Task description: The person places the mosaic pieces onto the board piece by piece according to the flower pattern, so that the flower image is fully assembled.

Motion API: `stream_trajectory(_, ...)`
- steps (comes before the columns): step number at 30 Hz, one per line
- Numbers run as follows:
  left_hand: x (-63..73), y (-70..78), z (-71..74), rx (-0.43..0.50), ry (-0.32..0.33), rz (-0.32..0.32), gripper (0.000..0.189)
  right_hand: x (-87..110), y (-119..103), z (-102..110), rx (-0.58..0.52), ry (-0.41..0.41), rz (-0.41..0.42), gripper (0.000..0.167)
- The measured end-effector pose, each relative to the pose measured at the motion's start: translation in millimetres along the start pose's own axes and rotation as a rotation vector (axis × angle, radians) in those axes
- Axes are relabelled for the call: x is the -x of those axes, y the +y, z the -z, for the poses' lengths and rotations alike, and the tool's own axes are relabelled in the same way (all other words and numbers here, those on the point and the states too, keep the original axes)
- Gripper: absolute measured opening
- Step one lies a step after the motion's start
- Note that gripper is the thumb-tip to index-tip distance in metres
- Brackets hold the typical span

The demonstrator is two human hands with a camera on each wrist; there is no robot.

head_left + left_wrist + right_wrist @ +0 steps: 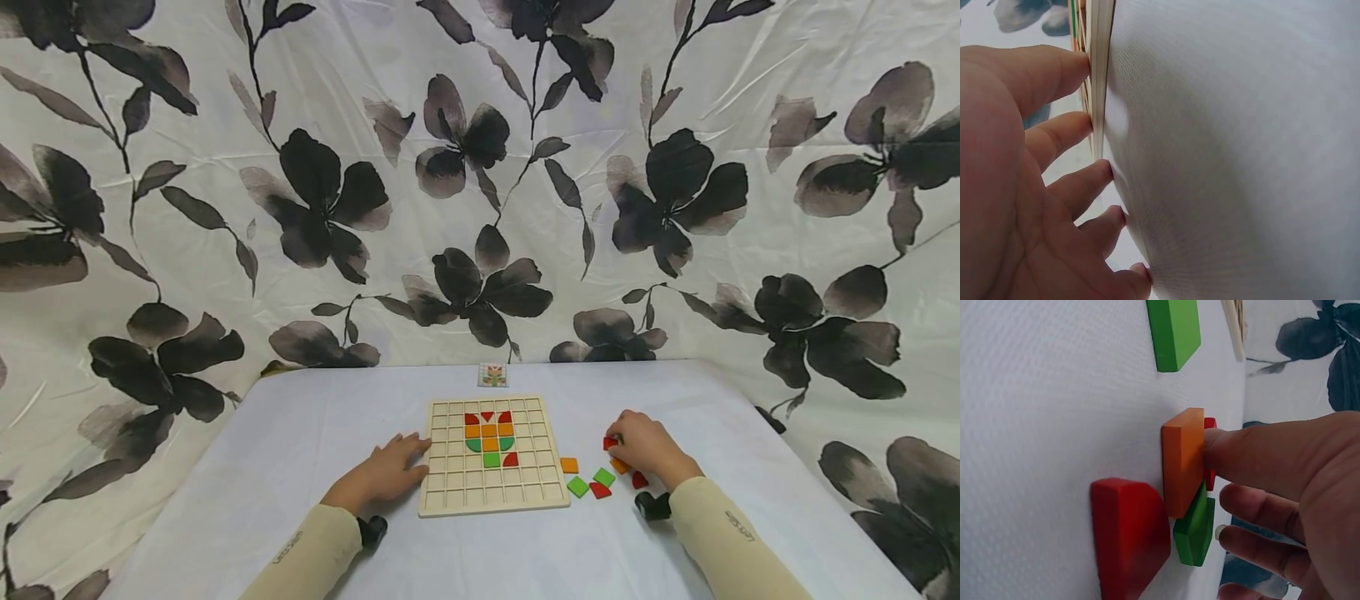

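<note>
A wooden grid board [448, 492] lies on the table, with red, orange and green tiles set in its middle squares. My left hand [390, 471] rests beside it, its spread fingertips touching the board's left edge [1102, 75]. To the right of the board, my right hand [645, 446] is low over loose tiles. Its thumb and fingers pinch a red tile [1210, 475]; the index finger is mostly hidden behind the thumb. Close to that hand lie an orange tile [1183, 462], a dark green tile [1194, 534] and a rounded red tile [1129, 537].
Between the board and my right hand lie another orange tile [569, 465], two light green tiles [577, 487] and a red one [601, 490]. A small pattern card [492, 375] is at the table's back edge, before a flowered curtain [450, 225].
</note>
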State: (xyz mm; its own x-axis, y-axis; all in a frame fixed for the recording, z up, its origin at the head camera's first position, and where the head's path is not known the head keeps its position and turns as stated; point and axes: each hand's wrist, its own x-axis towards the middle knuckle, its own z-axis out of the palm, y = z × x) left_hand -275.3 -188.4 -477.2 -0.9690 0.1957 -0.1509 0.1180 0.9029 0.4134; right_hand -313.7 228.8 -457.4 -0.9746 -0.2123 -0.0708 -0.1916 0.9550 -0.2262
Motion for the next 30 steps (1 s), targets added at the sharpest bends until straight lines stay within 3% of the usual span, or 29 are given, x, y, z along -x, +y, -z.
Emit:
stream_trajectory(8, -0.6, 0.5, 0.4, -0.007, 0.005, -0.001, 0.054, 1.3, -1, -1, -0.071, 0.031, -0.010, 0.016)
stream_trajectory(16, 0.0, -0.7, -0.3, 0.003, -0.001, -0.003, 0.053, 3.6, -8, -3, -0.187, 0.004, -0.044, 0.014)
stream_trajectory(30, 0.5, 0.2, -0.9, 0.005, 0.004, 0.007, 0.054, -1.3, -32, 2, -0.246, 0.047, 0.044, 0.007)
